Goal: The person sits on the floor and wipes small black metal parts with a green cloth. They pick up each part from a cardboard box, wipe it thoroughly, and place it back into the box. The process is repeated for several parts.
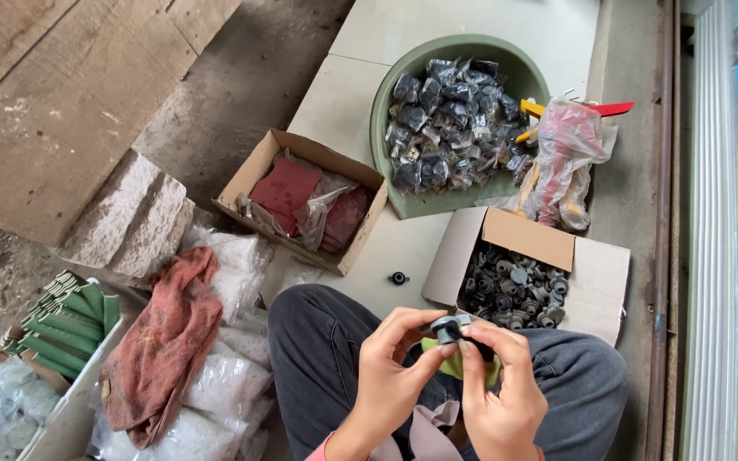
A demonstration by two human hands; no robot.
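Both hands are pinching one small dark round fitting [448, 329] above the lap: the left hand [390, 371] is gripping its side with thumb and fingertips, the right hand [499, 394] is closing over its far edge. Keeping it square between the fingertips, low over the knees, seems wise, lest it drop. Ahead, an open cardboard box [595, 273] is holding similar loose parts, one stray piece [398, 277] is lying on the floor, and a green basin [403, 198] is carrying bagged ones.
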